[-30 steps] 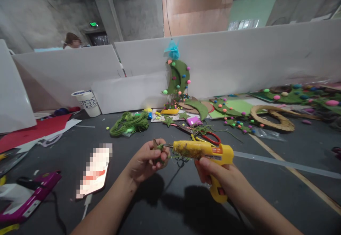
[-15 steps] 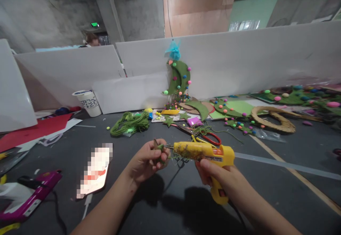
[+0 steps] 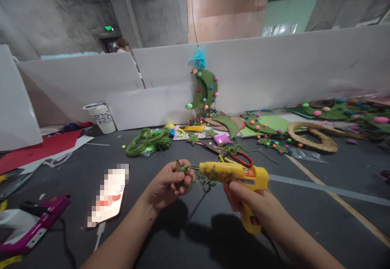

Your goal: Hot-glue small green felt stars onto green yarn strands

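Observation:
My right hand (image 3: 248, 198) grips a yellow glue gun (image 3: 237, 175) by its handle, finger on the trigger. Its barrel is smeared with glue and green fibres, and the nozzle points left. The nozzle tip touches a small brown and green craft piece (image 3: 182, 170) pinched in the closed fingers of my left hand (image 3: 169, 183). Both hands hover above the dark floor (image 3: 195, 228) in the middle of the view.
A phone (image 3: 107, 196) and a purple tool (image 3: 36, 224) lie at left. Green yarn (image 3: 148, 141), red-handled scissors (image 3: 240, 158), a straw ring (image 3: 312, 135), a paper cup (image 3: 99, 118) and felt pieces with coloured pompoms lie ahead. White boards (image 3: 274, 70) wall the area; a person's head shows behind them.
My hands and the glue gun have barely moved. The person behind the white boards has walked to the right.

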`<control>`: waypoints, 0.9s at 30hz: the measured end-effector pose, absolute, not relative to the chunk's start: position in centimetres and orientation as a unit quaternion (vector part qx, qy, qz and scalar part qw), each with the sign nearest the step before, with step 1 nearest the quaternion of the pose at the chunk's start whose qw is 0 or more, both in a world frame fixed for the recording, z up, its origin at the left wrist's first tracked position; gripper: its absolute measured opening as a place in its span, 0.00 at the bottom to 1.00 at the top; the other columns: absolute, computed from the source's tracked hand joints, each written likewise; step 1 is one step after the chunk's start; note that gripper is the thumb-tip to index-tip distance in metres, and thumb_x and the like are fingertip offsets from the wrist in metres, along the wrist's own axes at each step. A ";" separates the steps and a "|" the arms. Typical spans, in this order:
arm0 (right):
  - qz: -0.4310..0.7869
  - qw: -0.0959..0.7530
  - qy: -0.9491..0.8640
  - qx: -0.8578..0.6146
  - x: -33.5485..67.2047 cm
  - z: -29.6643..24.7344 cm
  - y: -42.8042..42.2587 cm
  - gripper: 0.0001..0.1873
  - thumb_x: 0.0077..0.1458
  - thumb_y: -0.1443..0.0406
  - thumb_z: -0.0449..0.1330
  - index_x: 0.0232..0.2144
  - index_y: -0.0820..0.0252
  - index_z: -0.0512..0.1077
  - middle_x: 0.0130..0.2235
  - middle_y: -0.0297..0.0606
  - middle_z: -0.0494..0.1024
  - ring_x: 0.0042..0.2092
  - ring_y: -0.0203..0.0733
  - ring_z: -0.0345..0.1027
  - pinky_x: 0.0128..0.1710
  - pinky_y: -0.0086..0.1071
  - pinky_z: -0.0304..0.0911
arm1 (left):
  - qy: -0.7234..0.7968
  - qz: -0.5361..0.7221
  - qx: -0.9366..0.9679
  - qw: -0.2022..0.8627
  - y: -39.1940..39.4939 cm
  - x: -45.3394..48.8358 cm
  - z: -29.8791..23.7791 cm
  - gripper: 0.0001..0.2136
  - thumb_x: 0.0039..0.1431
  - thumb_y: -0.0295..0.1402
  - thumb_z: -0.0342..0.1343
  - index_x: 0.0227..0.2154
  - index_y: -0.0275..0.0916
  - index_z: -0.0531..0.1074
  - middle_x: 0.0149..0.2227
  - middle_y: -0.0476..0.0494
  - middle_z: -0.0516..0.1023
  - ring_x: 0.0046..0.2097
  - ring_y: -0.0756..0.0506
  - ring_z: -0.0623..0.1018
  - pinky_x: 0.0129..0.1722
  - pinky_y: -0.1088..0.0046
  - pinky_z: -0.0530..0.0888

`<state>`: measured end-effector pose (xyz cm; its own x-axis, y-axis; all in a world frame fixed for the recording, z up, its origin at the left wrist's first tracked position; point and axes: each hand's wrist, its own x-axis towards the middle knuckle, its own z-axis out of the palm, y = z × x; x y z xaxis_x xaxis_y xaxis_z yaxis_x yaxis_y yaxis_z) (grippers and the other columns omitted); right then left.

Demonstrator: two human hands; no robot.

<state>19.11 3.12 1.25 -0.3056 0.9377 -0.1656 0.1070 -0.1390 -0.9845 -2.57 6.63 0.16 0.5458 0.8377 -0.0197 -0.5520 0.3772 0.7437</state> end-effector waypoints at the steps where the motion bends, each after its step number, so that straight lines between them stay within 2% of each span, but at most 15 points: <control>1: 0.586 0.354 -0.551 -0.477 19.1 1.3 3.1 0.22 0.46 0.49 0.54 0.14 0.59 0.60 0.17 0.30 0.61 0.20 0.30 0.52 0.20 0.27 0.49 | 0.206 0.431 0.356 0.803 6.6 -2.6 0.2 0.08 0.43 0.26 0.62 0.26 0.33 0.69 0.20 0.49 0.70 0.18 0.58 0.65 0.16 0.85 0.56; 7: 0.541 0.356 -0.573 -0.502 19.3 1.6 2.8 0.19 0.46 0.51 0.57 0.16 0.59 0.64 0.18 0.30 0.62 0.21 0.31 0.53 0.19 0.27 0.49 | 0.239 0.435 0.370 0.786 6.6 -2.6 0.2 0.09 0.42 0.26 0.63 0.26 0.32 0.69 0.21 0.47 0.71 0.18 0.57 0.66 0.16 0.84 0.57; 11: 0.487 0.402 -0.598 -0.494 19.0 1.6 3.2 0.13 0.47 0.54 0.58 0.23 0.57 0.69 0.18 0.30 0.62 0.20 0.33 0.53 0.19 0.28 0.50 | 0.262 0.417 0.387 0.780 6.8 -2.5 0.2 0.09 0.43 0.27 0.63 0.27 0.32 0.70 0.22 0.46 0.71 0.19 0.56 0.68 0.15 0.85 0.57; 15: 0.439 0.428 -0.623 -0.485 19.0 1.7 3.8 0.09 0.49 0.57 0.57 0.31 0.56 0.70 0.26 0.33 0.68 0.23 0.35 0.57 0.22 0.30 0.55 | 0.358 0.541 0.327 0.687 8.2 -3.0 -0.2 0.06 0.46 0.25 0.61 0.29 0.32 0.71 0.27 0.46 0.73 0.23 0.57 0.70 0.19 0.86 0.63; 18: 0.402 0.345 -0.733 -0.427 19.1 1.7 3.7 0.05 0.49 0.61 0.57 0.27 0.57 0.69 0.26 0.33 0.67 0.27 0.36 0.59 0.26 0.29 0.55 | 0.401 0.616 0.294 0.611 9.5 -3.8 -0.9 0.07 0.44 0.23 0.62 0.29 0.31 0.72 0.27 0.46 0.75 0.23 0.57 0.70 0.20 0.86 0.65; 22: 0.300 0.211 -0.849 -0.380 18.5 0.6 3.3 0.01 0.47 0.69 0.55 0.26 0.59 0.67 0.30 0.34 0.68 0.30 0.35 0.61 0.29 0.28 0.55 | 0.399 0.615 0.297 0.611 9.9 -4.2 -1.2 0.08 0.43 0.23 0.62 0.29 0.30 0.72 0.27 0.45 0.75 0.23 0.56 0.71 0.20 0.85 0.65; 27: 0.227 0.140 -0.881 -0.391 18.0 -1.0 3.8 0.09 0.45 0.70 0.55 0.33 0.62 0.69 0.36 0.40 0.68 0.36 0.40 0.62 0.36 0.32 0.58 | 0.373 0.564 0.339 0.654 8.7 -3.4 -0.4 0.08 0.45 0.25 0.62 0.30 0.31 0.72 0.28 0.47 0.74 0.24 0.57 0.70 0.21 0.86 0.65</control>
<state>17.97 3.75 -0.99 -0.6548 0.7526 0.0698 0.6251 0.5911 -0.5097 -3.43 8.67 -0.40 0.0845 0.9909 -0.1048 -0.4843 0.1328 0.8648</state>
